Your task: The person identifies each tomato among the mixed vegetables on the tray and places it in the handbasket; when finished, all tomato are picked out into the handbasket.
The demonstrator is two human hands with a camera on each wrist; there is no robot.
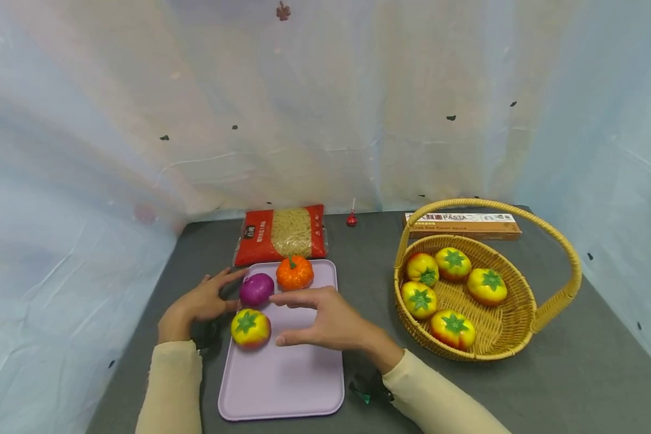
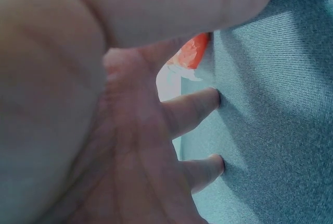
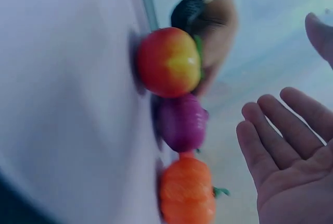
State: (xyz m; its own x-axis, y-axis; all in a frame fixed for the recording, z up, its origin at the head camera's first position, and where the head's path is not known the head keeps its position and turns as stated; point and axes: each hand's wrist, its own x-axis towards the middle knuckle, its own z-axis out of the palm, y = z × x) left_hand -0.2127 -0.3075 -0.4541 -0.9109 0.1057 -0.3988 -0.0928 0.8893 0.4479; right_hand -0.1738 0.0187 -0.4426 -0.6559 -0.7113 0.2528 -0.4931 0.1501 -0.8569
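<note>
A lilac tray (image 1: 282,392) bears a yellow-and-red toy fruit with a green star-shaped top (image 1: 251,329), a purple onion (image 1: 257,290) and a small orange pumpkin (image 1: 295,273). My left hand (image 1: 203,301) is at the tray's left edge, fingers spread, beside the onion and the fruit. In the left wrist view its fingertips (image 2: 214,98) appear to touch the grey cloth, with nothing in the palm. Above the tray, right of the fruit, my right hand (image 1: 325,319) holds its thumb and straight fingers wide apart. The right wrist view shows its palm (image 3: 296,193) bare.
A wicker basket (image 1: 493,352) with a tall handle stands to the right, holding several similar fruits. Behind the tray lies a red pasta bag (image 1: 282,234). A red lollipop (image 1: 352,218) and a pasta box (image 1: 466,226) are at the back, before a pale curtain (image 1: 325,120).
</note>
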